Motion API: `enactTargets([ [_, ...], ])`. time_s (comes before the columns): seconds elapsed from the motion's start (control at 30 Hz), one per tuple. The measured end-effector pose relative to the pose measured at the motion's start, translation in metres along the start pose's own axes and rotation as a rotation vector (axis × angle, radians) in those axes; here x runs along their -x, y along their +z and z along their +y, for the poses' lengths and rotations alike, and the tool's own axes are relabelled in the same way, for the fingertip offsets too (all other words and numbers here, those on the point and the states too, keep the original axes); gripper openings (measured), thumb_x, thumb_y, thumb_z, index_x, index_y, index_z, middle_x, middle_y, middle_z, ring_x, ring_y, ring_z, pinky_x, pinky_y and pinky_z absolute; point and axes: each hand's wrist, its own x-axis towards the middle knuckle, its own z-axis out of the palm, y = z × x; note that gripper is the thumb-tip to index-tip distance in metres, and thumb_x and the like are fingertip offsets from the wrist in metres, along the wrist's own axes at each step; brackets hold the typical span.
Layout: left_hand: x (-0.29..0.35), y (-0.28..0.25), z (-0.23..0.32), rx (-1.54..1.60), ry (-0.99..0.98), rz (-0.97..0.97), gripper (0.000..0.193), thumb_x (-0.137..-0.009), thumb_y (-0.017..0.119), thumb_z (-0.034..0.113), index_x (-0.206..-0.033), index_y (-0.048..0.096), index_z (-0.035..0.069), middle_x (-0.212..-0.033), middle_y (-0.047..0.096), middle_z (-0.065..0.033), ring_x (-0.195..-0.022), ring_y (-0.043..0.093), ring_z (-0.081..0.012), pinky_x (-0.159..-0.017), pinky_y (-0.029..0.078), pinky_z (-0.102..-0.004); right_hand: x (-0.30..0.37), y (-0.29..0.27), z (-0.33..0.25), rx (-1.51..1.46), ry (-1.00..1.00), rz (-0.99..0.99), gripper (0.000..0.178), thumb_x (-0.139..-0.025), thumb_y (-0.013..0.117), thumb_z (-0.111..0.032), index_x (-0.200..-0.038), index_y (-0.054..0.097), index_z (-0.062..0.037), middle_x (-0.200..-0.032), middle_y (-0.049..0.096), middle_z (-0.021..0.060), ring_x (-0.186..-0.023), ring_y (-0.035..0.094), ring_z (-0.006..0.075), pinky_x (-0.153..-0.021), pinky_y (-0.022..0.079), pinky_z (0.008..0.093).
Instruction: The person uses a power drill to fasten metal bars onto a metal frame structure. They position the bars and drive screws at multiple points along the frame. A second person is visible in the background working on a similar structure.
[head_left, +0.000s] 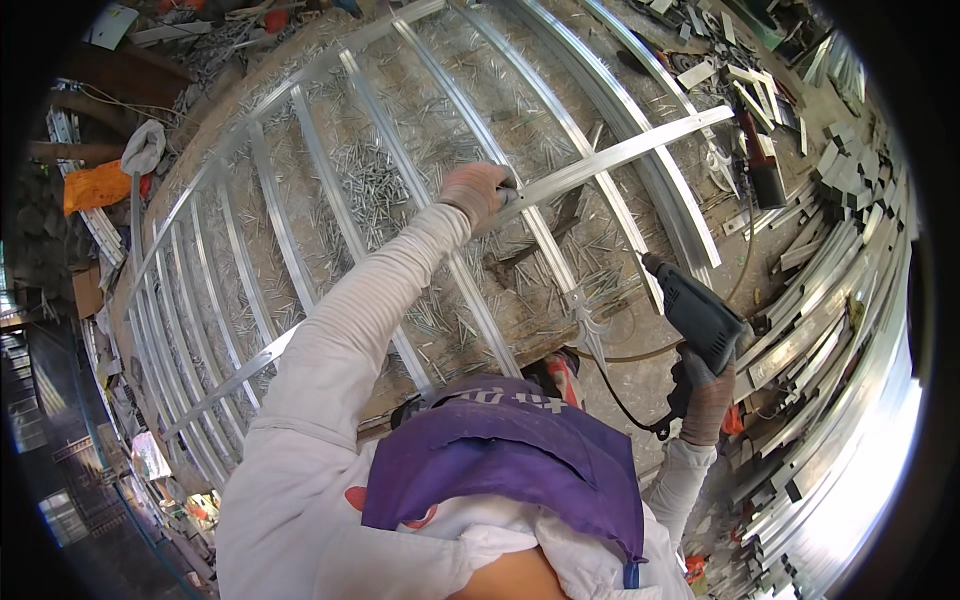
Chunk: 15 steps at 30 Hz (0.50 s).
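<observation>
A cluttered workshop: a worn wooden workbench (250, 110) strewn with screws (375, 185), bright daylight lower right.

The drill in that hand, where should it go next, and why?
Probably the right hand should bring the drill up to the loose metal strip. The left hand already presses that strip across the bars of the metal frame, while the drill's tip sits down at the frame's near edge, well away from the strip.

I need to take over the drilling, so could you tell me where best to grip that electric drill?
Grip the drill by its pistol handle, coming from below on the right, where the right hand holds it; the bit end points up-left toward the metal frame.
</observation>
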Motion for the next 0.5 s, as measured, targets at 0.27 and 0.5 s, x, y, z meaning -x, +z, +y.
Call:
enactTargets([
  [0.27,-0.004,0.001,0.028,-0.389,0.036,-0.056,0.02,-0.083,0.063,0.024,-0.098,0.071,0.014,-0.092,0.068,-0.0123,-0.088,0.066,-0.0329,-0.076,0.052,-0.0427,0.004,-0.003,0.001,0.011,0.02,-0.024,0.048,-0.075,0.075,-0.014,-0.117,0.055,-0.0049,-0.086,0.065,0.004,-0.062,0.057,0.0118,-0.055,0.047,0.0261],
  [0.5,-0.021,0.01,0.047,-0.542,0.014,-0.126,0.019,-0.081,0.063,0.015,-0.097,0.073,0.012,-0.091,0.072,-0.0104,-0.086,0.07,-0.0294,-0.068,0.056,-0.0422,0.01,-0.006,0.006,0.002,-0.015,-0.027,0.047,-0.076,0.073,-0.014,-0.118,0.054,-0.0049,-0.085,0.062,0.0019,-0.06,0.056,0.0092,-0.053,0.047,0.0235],
])
